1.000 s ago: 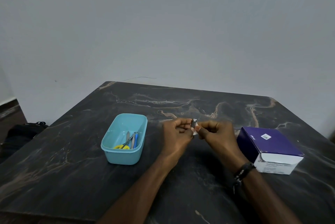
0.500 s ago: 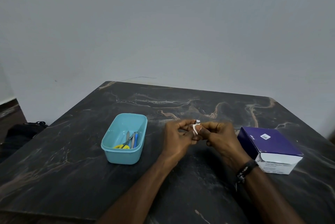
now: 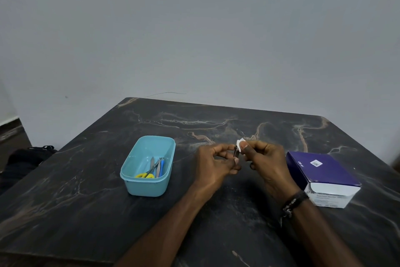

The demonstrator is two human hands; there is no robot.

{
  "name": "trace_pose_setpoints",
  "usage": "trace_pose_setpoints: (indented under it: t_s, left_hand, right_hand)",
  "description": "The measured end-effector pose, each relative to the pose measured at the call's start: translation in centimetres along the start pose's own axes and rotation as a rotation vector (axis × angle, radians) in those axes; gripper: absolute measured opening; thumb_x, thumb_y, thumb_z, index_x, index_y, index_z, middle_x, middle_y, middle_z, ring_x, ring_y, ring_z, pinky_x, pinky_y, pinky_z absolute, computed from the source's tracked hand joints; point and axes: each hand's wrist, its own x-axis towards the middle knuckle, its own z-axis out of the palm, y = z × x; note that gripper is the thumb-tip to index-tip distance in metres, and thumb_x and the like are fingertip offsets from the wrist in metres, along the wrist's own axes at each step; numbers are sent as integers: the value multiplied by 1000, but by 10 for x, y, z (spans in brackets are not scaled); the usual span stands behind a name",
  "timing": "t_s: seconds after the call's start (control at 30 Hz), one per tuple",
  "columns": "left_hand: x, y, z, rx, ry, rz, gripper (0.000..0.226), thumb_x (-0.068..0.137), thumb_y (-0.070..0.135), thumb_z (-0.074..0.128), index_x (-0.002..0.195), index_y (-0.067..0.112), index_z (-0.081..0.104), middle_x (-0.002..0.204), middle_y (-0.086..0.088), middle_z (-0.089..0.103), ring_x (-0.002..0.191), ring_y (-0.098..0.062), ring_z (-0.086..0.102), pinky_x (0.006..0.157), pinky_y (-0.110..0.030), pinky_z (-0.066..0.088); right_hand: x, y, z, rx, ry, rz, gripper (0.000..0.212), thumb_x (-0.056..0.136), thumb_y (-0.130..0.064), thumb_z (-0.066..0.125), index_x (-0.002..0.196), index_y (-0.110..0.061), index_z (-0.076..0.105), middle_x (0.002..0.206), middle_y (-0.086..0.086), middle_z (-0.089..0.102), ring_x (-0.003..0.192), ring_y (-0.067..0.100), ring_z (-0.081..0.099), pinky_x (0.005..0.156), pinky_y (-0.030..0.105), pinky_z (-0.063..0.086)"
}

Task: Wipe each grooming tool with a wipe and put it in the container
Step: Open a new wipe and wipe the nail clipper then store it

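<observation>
My left hand pinches a small metal tool, fingers curled round its lower end; my right hand pinches a white wipe touching it. The tool looks light, stiff and probably slippery, so I'd grip its flat sides. The blue container sits nearer the desk's left edge, unobstructed; a purple box sits toward the right edge.

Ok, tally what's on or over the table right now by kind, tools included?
Containers: 1, the teal container.
Boxes: 1, the purple box.
Wipes: 1, the white wipe in the right hand.
Tools in hand: 1, the small metal tool in the left hand.
Tools in container: about 4, including yellow-handled scissors; they overlap.
Total: about 8.
</observation>
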Motion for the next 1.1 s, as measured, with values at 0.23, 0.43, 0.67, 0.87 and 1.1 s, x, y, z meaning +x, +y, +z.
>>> trace_pose_setpoints:
  t_s: [0.23,0.43,0.67,0.87,1.1]
  left_hand:
    - [2,0,-4,66,97,9,19,73,-7,75,84,8,71,76,-11,70,71,-24,71,67,-35,61]
    - [6,3,-5,-8,182,-9,23,74,-6,75,82,15,69,79,-7,71,72,-13,69,68,-23,59]
    - [8,7,-8,-218,224,-64,24,73,-7,76,91,7,70,83,-8,73,74,-13,70,67,-23,58]
    - [8,8,-9,-272,154,-149,16,77,-2,74,87,10,70,81,-8,74,72,-14,69,69,-27,56]
    - [8,12,-11,-419,88,-214,15,78,0,70,87,13,69,76,-1,74,75,-15,66,75,-35,49]
  right_hand:
    - [1,-1,-2,-105,-51,-6,11,86,-18,70,79,-10,75,72,10,71,57,3,57,49,11,42]
    - [3,0,-7,-224,-92,-45,8,85,-20,71,80,-15,76,71,3,72,60,3,60,55,12,48]
    - [-1,3,-2,-370,-340,-80,10,87,-23,69,81,-21,77,61,-10,69,58,0,57,58,17,44]
    - [-2,-1,-1,-212,-331,-71,9,86,-15,68,85,-14,77,64,-9,71,57,-2,58,54,9,42]
    - [-2,1,-3,-109,-390,108,12,86,-17,68,87,-8,77,72,2,70,60,3,56,51,16,42]
